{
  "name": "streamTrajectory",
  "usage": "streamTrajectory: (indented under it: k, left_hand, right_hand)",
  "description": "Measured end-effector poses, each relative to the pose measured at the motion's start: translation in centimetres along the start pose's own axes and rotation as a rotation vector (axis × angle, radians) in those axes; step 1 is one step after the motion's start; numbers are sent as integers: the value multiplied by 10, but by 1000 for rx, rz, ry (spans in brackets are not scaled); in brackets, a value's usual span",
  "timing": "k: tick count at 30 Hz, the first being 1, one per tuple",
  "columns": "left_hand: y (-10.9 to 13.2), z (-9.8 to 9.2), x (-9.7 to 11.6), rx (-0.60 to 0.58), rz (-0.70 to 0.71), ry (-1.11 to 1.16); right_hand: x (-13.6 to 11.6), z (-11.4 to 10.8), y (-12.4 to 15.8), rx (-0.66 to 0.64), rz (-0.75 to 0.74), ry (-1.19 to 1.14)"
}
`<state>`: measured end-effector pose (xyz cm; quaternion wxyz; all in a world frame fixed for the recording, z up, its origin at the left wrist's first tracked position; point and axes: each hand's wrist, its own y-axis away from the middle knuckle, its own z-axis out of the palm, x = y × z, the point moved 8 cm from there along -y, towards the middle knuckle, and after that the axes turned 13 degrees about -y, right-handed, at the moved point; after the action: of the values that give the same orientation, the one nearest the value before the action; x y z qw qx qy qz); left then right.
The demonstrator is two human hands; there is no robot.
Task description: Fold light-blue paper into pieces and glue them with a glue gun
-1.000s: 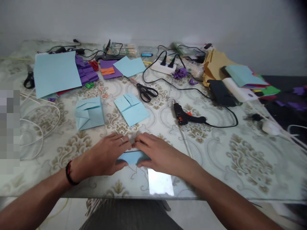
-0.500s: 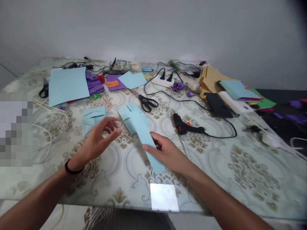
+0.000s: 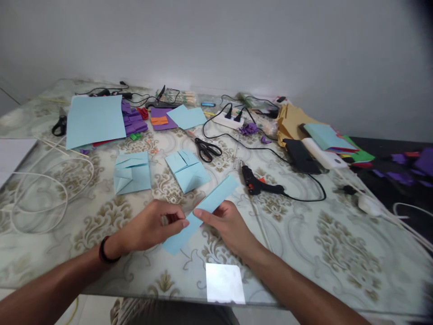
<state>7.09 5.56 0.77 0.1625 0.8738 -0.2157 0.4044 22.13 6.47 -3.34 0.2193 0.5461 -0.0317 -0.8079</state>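
A long light blue paper strip (image 3: 213,198) slants over the table near its front, held between both hands. My right hand (image 3: 225,221) pinches it near the middle, thumb on top. At its left edge, my left hand (image 3: 162,225) has thumb and forefinger closed on the paper. Two folded light blue pieces lie beyond my hands: one piece (image 3: 137,178) on the left, another piece (image 3: 190,171) in the centre. Black-handled scissors (image 3: 207,150) rest behind the strip. To the right lies a black glue gun (image 3: 259,183) with its cord.
Large blue sheets (image 3: 96,122), purple folded papers (image 3: 133,119) and more blue paper (image 3: 187,117) lie at the back. A white power strip (image 3: 228,120) has two plugs. At the right are a black phone-like object (image 3: 302,155) and a paper stack (image 3: 328,135). White cable (image 3: 64,189) loops at left.
The strip has turned, its far end now pointing right, and moved off the centre folded piece. My left hand has come down and right to close on it.
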Motion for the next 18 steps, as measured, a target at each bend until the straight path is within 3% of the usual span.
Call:
streamTrajectory:
  k: [5,13,18]
  left_hand:
    - [-1,5,4,-14,8,-19]
    - [0,8,4,-146,35,-12]
    - [0,13,7,-129,80,-37]
  right_hand:
    - [5,5,0,-35,29,35]
    - [-5,-1,-1,-4,-19,12]
    - [-5,11,2,-65,14,7]
